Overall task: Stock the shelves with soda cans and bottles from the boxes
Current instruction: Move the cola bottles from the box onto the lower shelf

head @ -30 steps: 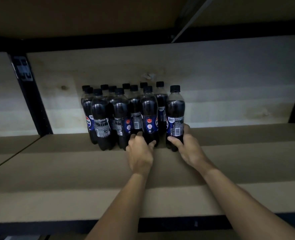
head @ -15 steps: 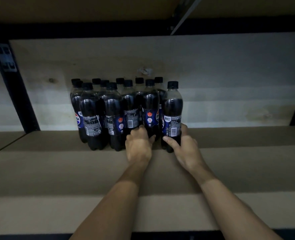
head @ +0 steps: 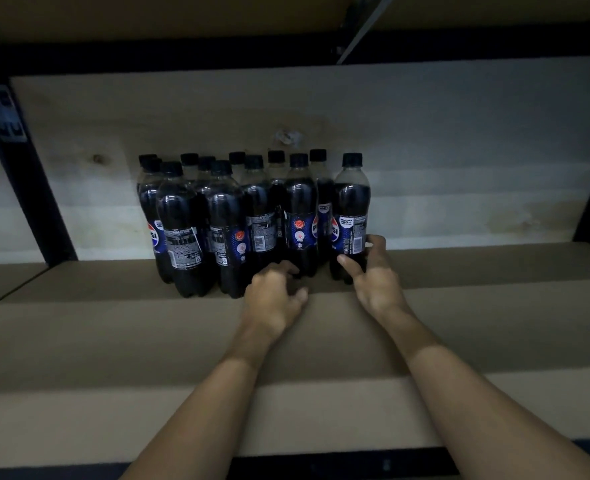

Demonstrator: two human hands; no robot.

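A cluster of plastic soda bottles [head: 224, 220], all upright with black caps, blue labels and dark cola filling them to the shoulder, stands in tight rows toward the back of the shelf [head: 113, 341]. The end bottle [head: 351, 209] stands at the right edge of the group, just beside its neighbours. The right hand [head: 373, 282] grasps this end bottle low down, thumb across the front under the label and fingers [head: 376, 244] wrapped round its right side. The left hand [head: 272, 299] lies knuckles-up on the shelf at the foot of a front-row bottle [head: 299, 216], fingers curled; whether they grip that bottle or only touch it cannot be told. Both forearms reach in from below. The shelf is lined with brown cardboard and backed by a pale wooden panel [head: 459, 150]. A black metal upright [head: 34, 195] stands at the left, and the underside of the shelf above [head: 148, 15] is in shadow.
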